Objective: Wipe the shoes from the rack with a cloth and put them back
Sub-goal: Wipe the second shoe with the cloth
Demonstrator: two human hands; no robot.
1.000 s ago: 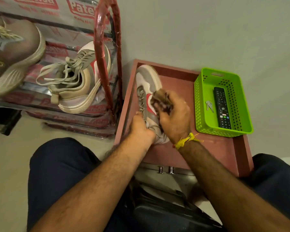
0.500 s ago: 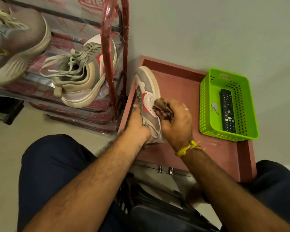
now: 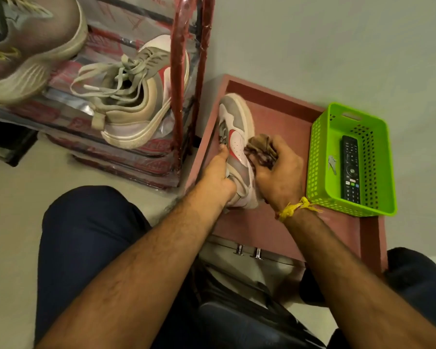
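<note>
A grey, white and red sneaker (image 3: 235, 127) stands on the pink table (image 3: 275, 117), toe pointing away from me. My left hand (image 3: 218, 178) grips its collar and lace area from the left. My right hand (image 3: 278, 172) holds a bunched brown cloth (image 3: 261, 149) against the shoe's right side, near the heel. The matching sneaker (image 3: 136, 104) with loose laces lies on the red shoe rack (image 3: 186, 79) to the left. A larger grey running shoe (image 3: 28, 46) sits on the shelf above it.
A green plastic basket (image 3: 350, 159) holding a black remote (image 3: 350, 170) and keys (image 3: 332, 163) stands on the table's right side, close to my right wrist. The wall runs behind the table. My knees and a dark bag (image 3: 237, 323) fill the foreground.
The cloth and my right hand slid from the shoe's tongue and top down to its right side. The view shifted slightly; my left hand keeps its grip.
</note>
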